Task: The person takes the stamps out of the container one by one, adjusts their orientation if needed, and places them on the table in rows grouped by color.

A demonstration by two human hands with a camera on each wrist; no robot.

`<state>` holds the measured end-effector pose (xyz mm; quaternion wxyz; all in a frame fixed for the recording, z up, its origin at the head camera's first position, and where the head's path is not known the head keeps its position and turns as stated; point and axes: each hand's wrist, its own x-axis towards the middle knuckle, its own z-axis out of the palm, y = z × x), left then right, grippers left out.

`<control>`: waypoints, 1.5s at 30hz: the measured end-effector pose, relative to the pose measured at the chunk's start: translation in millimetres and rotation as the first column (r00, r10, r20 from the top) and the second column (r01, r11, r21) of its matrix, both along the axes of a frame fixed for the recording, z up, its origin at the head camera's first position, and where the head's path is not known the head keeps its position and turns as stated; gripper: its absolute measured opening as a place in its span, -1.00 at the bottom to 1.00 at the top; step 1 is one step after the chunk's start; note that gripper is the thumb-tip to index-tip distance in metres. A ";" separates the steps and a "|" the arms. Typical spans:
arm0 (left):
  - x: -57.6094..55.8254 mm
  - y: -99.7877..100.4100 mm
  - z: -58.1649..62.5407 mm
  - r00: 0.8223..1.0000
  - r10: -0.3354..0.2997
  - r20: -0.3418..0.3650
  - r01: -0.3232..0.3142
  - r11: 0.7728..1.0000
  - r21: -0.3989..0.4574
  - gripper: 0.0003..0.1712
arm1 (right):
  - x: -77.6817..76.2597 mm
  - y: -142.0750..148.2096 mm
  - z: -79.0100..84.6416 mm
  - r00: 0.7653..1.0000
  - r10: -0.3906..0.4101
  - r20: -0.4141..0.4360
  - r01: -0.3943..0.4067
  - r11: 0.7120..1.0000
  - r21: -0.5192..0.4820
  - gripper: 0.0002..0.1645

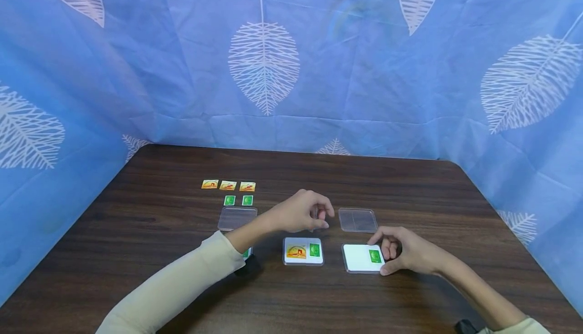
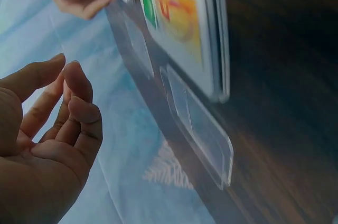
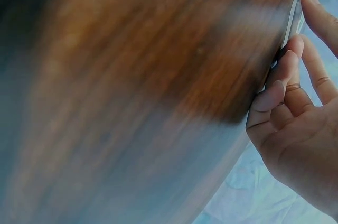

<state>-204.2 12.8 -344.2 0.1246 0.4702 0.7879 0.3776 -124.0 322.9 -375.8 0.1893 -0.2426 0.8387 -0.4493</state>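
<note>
My left hand hovers over the middle of the table, its fingers loosely bent. In the left wrist view, nothing shows between the left hand's thumb and fingers. Below it lies a clear plastic case with a white insert, an orange picture sticker and a green sticker. My right hand grips the right edge of another such case, thumb at the near corner, fingers at the far one. That one bears only a green sticker. Its edge shows in the right wrist view.
Clear plastic lids lie behind the cases, one at right, one at left, and one mostly behind my left hand. Orange stickers and green stickers lie in rows at back left. My left forearm mostly hides a third case.
</note>
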 end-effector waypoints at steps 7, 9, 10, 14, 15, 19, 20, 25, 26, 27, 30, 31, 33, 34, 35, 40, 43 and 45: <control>11.0 19.4 -5.0 0.999 -0.040 -0.007 0.040 0.999 -0.034 -0.82 | 0.6 1.5 -2.7 1.000 0.016 -0.003 -0.016 1.000 -0.019 -0.40; 13.4 22.9 -7.2 0.999 -0.052 0.000 0.052 0.998 -0.043 -0.84 | 0.8 1.8 -3.5 1.000 0.020 -0.004 -0.020 0.999 -0.025 -0.41; 14.5 24.7 -8.1 0.998 -0.057 0.003 0.057 0.997 -0.048 -0.85 | 0.9 1.8 -3.8 1.000 0.021 -0.006 -0.021 0.999 -0.028 -0.41; 17.7 32.2 -11.3 0.996 -0.083 0.036 0.085 0.995 -0.058 -0.88 | 1.3 1.3 -4.8 1.000 0.020 -0.006 -0.021 0.999 -0.035 -0.40; 18.3 34.2 -11.5 0.995 -0.087 0.040 0.090 0.994 -0.058 -0.89 | 1.4 1.1 -4.9 1.000 0.019 -0.004 -0.019 0.999 -0.036 -0.40; 20.8 41.9 -10.5 0.996 -0.088 0.027 0.090 0.993 -0.072 -0.90 | 1.6 1.0 -5.2 1.000 0.015 0.000 -0.015 0.999 -0.033 -0.41; 21.3 43.8 -10.1 0.996 -0.090 0.019 0.091 0.993 -0.075 -0.90 | 1.6 1.1 -5.2 1.000 0.015 0.001 -0.015 0.999 -0.032 -0.41; 24.0 54.1 -9.3 0.994 -0.096 -0.041 0.092 0.991 -0.095 -0.93 | 1.2 2.0 -4.3 1.000 0.016 0.000 -0.016 0.999 -0.028 -0.41; 24.6 56.1 -9.2 0.994 -0.101 -0.050 0.096 0.991 -0.096 -0.94 | 1.0 2.1 -4.0 1.000 0.015 0.000 -0.015 0.999 -0.028 -0.41; 25.1 58.2 -9.3 0.992 -0.106 -0.062 0.099 0.990 -0.099 -0.94 | 0.8 2.2 -3.8 1.000 0.013 0.002 -0.013 1.000 -0.028 -0.41; 26.8 63.5 -10.0 0.991 -0.119 -0.067 0.112 0.989 -0.097 -0.94 | 0.5 2.3 -3.9 1.000 0.014 0.005 -0.014 0.999 -0.030 -0.41; 27.3 64.9 -10.5 0.991 -0.122 -0.059 0.116 0.989 -0.094 -0.93 | 0.5 2.3 -4.0 1.000 0.015 0.008 -0.014 0.999 -0.031 -0.41; 28.3 67.2 -11.3 0.991 -0.121 -0.050 0.116 0.989 -0.093 -0.93 | 0.5 2.5 -4.4 1.000 0.018 0.008 -0.018 0.999 -0.030 -0.42; 28.8 68.2 -11.7 0.992 -0.119 -0.042 0.115 0.989 -0.092 -0.92 | 0.5 2.5 -4.6 1.000 0.019 0.007 -0.019 0.999 -0.029 -0.43; 29.1 69.0 -12.1 0.992 -0.117 -0.042 0.112 0.989 -0.094 -0.93 | 0.6 2.6 -4.7 1.000 0.020 0.007 -0.019 0.999 -0.029 -0.43; 30.1 73.6 -14.4 0.991 -0.123 -0.057 0.116 0.988 -0.102 -0.94 | -0.1 2.9 -4.3 1.000 0.023 0.004 -0.022 0.999 -0.029 -0.45; 30.6 77.1 -16.3 0.990 -0.127 -0.061 0.119 0.986 -0.113 -0.91 | -1.0 2.8 -3.5 0.999 0.036 -0.014 -0.036 0.999 -0.029 -0.48; 32.0 79.1 -16.9 0.990 -0.128 -0.052 0.121 0.985 -0.121 -0.90 | -1.6 2.9 -3.2 0.998 0.050 -0.032 -0.051 0.998 -0.030 -0.51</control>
